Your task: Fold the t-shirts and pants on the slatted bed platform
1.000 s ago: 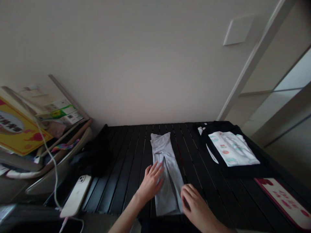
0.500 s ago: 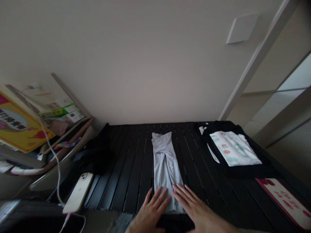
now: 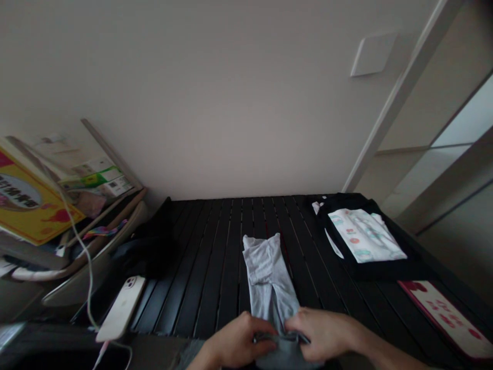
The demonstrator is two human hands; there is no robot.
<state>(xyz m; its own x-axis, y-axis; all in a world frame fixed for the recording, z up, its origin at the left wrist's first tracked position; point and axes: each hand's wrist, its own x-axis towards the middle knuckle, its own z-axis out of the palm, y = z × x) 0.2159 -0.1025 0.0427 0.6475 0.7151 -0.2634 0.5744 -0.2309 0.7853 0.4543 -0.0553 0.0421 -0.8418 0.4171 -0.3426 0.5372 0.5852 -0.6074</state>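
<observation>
Okay, quick status:
1. Grey leggings [image 3: 265,272] have shifted nearer, their far end drawn in, lying on the black slatted table [image 3: 219,257].
2. Left hand [image 3: 239,341] and right hand [image 3: 323,334] have closed, fingers [image 3: 265,340] curled narrow, gripping the bunched near end.

I saw a black slatted table [image 3: 215,267] carrying grey leggings [image 3: 265,270], a black cloth [image 3: 385,272] and a red-edged card [image 3: 442,318].

Pale grey trousers [image 3: 267,272], black slatted table [image 3: 215,241].

Leggings [image 3: 265,272] between phone [image 3: 120,308] and shirt [image 3: 364,235]
</observation>
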